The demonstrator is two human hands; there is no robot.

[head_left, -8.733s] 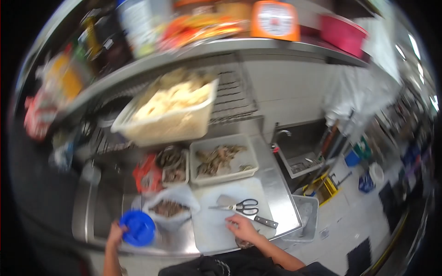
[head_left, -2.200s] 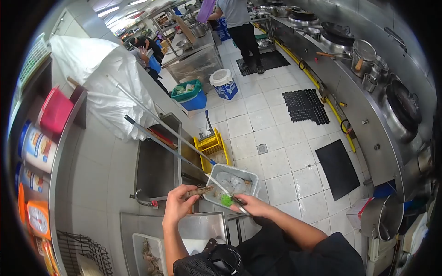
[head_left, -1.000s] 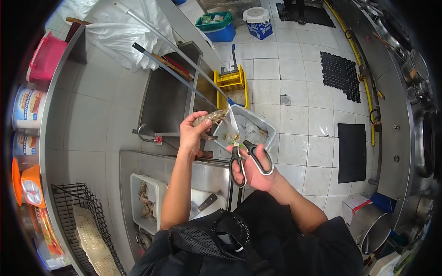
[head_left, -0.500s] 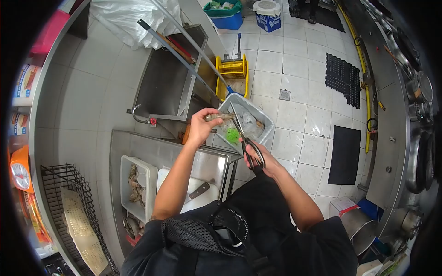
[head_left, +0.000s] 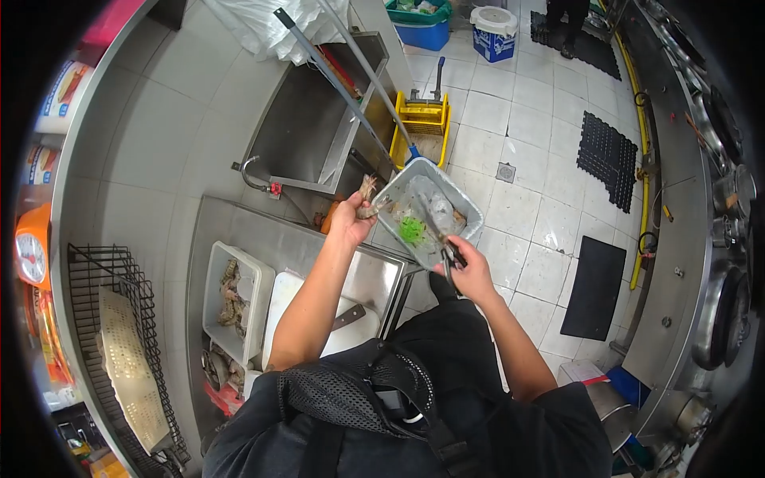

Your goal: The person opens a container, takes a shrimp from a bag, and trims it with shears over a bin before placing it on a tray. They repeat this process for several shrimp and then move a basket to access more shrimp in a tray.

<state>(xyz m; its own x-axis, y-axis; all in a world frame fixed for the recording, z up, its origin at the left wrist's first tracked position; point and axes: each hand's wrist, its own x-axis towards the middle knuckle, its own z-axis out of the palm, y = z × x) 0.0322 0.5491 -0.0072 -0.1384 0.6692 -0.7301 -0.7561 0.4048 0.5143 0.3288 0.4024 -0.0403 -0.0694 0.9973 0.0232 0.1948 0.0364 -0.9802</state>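
Observation:
A shrimp (head_left: 366, 191) is pinched in the fingers of my left hand (head_left: 352, 220), at the left rim of a grey bin (head_left: 470, 209). My right hand (head_left: 470, 272) grips black-handled scissors (head_left: 448, 250) over the bin's near side, their blades partly blurred. Inside the bin lie clear plastic and a bright green item (head_left: 412, 229). On the steel counter, a white tub (head_left: 256, 319) holds several shrimps (head_left: 231, 299). Beside it, a knife (head_left: 348, 316) rests on a white cutting board (head_left: 362, 328).
A steel sink (head_left: 299, 119) is at the upper left, with long poles leaning across it. Beyond the bin stands a yellow mop bucket (head_left: 446, 119). Black mats (head_left: 594, 287) lie on the floor. Another person's legs (head_left: 567, 24) show at the top.
My left hand has turned the shrimp more upright and away from the scissors. The scissors have moved lower, toward the bin's near side. The whole view has shifted a little.

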